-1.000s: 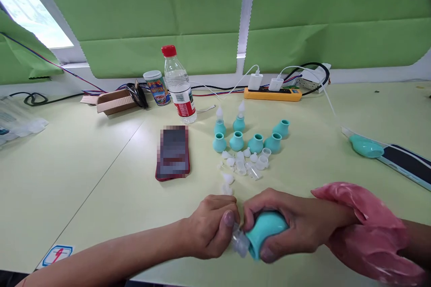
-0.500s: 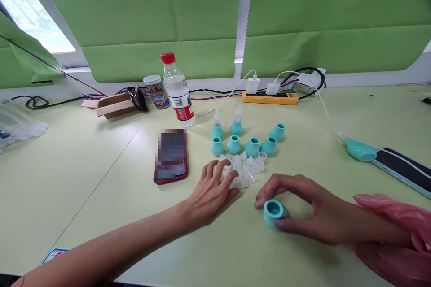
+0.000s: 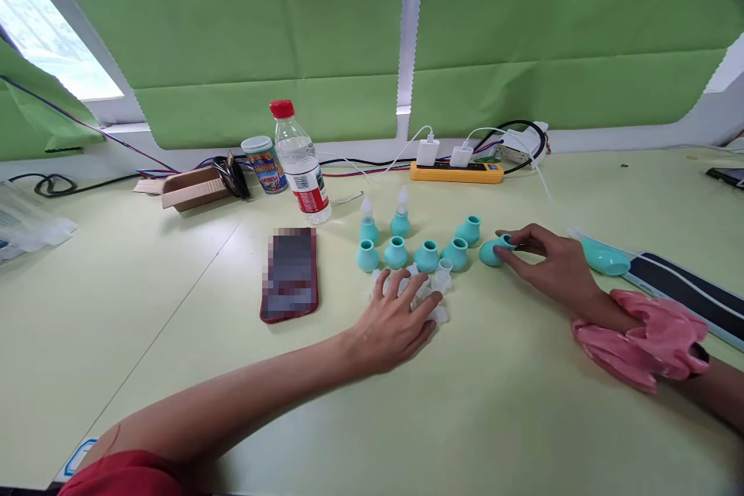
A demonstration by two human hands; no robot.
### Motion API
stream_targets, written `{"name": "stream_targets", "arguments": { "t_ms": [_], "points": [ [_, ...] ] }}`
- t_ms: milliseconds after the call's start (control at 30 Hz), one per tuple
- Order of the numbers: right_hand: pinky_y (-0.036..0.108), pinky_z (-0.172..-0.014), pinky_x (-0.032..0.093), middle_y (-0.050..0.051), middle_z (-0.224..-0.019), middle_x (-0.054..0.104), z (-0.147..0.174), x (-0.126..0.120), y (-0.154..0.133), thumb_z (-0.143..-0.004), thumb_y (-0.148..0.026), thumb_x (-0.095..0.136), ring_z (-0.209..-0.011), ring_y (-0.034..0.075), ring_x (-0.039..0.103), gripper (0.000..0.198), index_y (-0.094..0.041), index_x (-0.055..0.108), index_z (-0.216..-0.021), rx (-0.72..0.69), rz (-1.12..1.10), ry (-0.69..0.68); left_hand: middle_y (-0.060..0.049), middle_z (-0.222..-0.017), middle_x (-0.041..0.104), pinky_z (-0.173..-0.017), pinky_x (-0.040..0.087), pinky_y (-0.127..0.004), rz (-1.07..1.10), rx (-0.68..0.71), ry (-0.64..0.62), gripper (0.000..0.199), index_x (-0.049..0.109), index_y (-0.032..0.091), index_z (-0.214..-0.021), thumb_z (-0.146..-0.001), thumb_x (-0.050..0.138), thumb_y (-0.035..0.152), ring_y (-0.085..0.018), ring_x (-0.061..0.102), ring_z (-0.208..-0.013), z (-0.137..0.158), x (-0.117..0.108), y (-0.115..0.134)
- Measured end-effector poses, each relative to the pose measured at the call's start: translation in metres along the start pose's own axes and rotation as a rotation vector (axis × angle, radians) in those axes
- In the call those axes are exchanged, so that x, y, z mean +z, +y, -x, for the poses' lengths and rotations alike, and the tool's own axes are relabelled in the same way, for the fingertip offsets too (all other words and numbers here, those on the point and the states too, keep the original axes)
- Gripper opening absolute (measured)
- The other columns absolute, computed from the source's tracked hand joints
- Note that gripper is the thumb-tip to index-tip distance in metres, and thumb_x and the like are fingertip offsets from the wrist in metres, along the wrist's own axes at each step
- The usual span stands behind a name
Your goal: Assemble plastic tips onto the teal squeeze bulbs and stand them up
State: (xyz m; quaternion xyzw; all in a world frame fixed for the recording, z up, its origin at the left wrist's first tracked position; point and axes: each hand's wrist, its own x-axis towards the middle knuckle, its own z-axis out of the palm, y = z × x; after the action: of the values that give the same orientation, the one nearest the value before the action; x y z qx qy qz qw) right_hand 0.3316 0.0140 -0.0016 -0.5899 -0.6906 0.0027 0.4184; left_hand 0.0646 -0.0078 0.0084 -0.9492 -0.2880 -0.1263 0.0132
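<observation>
My right hand (image 3: 552, 263) pinches a teal rubber bulb (image 3: 491, 252) between thumb and fingers. The bulb tilts at the right end of a loose group of similar teal bulbs (image 3: 427, 256), whose open necks point up. Behind them, two bulbs (image 3: 400, 224) carry translucent pointed nozzles (image 3: 403, 200). My left hand (image 3: 392, 325) is spread, palm down, over a small pile of translucent plastic parts (image 3: 442, 279). Its fingers cover much of the pile, and whether they grip any piece is not visible.
Left of the parts lies a phone in a red case (image 3: 289, 275). Behind it stand a red-capped water bottle (image 3: 303, 170) and a printed can (image 3: 266, 167). A yellow power strip (image 3: 456, 173) runs along the back. Right are a teal scoop-shaped item (image 3: 604, 257) and a dark panel (image 3: 668, 279).
My right hand has carried the teal bulb away from me to the end of the group. My left hand has shifted right, farther over the translucent parts, with its fingers spread.
</observation>
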Motion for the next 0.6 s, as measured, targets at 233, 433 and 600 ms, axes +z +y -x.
{"name": "stream_targets", "arguments": {
  "t_ms": [233,433,600],
  "points": [
    [0.035,-0.067,0.053,0.009,-0.094,0.065,-0.006,0.000,-0.011,-0.071,-0.032,0.055,-0.078,0.022,0.064,0.014,-0.020,0.047,-0.069,-0.083,0.071,0.013,-0.013,-0.122,0.040,-0.088,0.029,-0.051,-0.087,0.040,0.114,0.036,0.042,0.020,-0.117,-0.086,0.035,0.035,-0.031,0.035,-0.108,-0.001,-0.003,-0.008],
    [0.035,-0.065,0.055,0.009,-0.095,0.063,-0.008,0.003,-0.006,-0.071,-0.031,0.055,-0.079,0.021,0.063,0.014,-0.019,0.048,-0.071,-0.041,-0.014,0.010,-0.015,-0.126,0.032,-0.086,0.030,-0.049,-0.084,-0.204,0.287,0.036,0.044,0.020,-0.117,-0.084,0.040,0.035,-0.032,0.029,-0.111,-0.013,-0.035,-0.045],
    [0.036,-0.069,0.054,0.008,-0.093,0.063,-0.012,0.003,0.002,-0.069,-0.031,0.057,-0.079,0.020,0.062,0.016,-0.019,0.047,-0.071,-0.033,-0.008,0.028,-0.018,-0.128,0.029,-0.091,0.028,-0.048,0.119,-0.399,0.359,0.055,0.031,0.014,-0.125,-0.078,0.049,0.034,-0.031,0.028,-0.117,-0.037,-0.050,-0.085]
  ]
}}
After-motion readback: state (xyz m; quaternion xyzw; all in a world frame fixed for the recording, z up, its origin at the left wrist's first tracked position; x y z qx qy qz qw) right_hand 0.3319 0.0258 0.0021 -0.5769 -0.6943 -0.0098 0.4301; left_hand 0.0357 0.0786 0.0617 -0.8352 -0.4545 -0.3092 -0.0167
